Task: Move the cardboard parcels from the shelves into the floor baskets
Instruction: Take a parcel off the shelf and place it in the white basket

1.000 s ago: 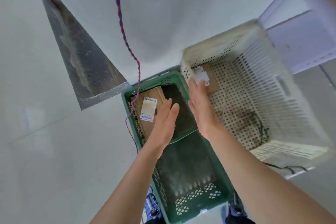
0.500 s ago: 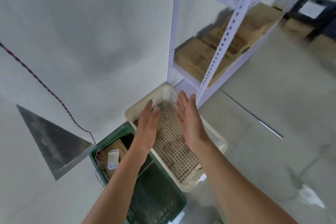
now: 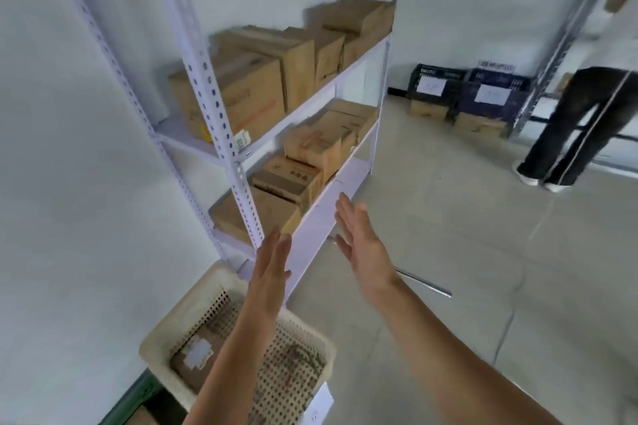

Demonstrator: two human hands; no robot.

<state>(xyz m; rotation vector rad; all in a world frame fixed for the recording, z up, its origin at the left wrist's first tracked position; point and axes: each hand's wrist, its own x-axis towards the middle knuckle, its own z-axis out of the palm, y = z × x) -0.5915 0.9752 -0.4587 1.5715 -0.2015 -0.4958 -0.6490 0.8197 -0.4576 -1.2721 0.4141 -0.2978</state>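
Both our left hand (image 3: 272,269) and right hand (image 3: 362,245), fingers straight and empty, hover by a brown cardboard parcel (image 3: 276,210). We should clasp opposite sides squarely.

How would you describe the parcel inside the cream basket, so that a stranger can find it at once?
Find the white metal rack standing against the wall. On the floor at its near end sits a cream basket with holes, next to a green basket. The brown parcel lies flat in the cream one, the only parcel there, with a white label on top.
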